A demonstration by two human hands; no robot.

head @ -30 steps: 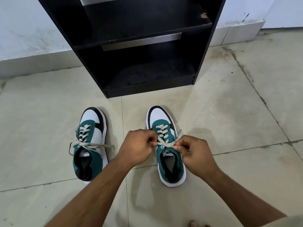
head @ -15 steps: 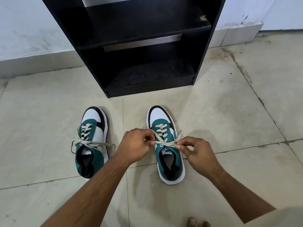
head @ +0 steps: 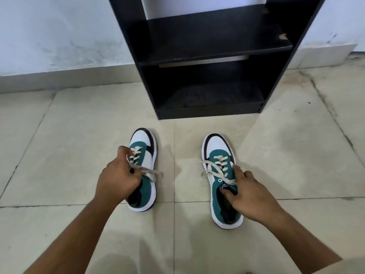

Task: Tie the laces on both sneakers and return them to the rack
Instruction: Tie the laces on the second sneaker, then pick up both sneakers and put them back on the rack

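Gripping one sneaker apiece on the tiled floor (head: 276, 155) before the black rack (head: 207, 56): left hand (head: 118, 180) closed around left sneaker (head: 143, 155) at its laces, right hand (head: 250, 192) clasping right sneaker (head: 219, 155) collar, thumb inside.

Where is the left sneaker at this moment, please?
In the head view, the left sneaker stands on the tiled floor left of centre, before the black rack, gripped by the left hand.

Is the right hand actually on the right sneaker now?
Touching. The head view shows the right hand gripping the right sneaker: its thumb is tucked inside the collar and its fingers lie along the shoe's outer side.
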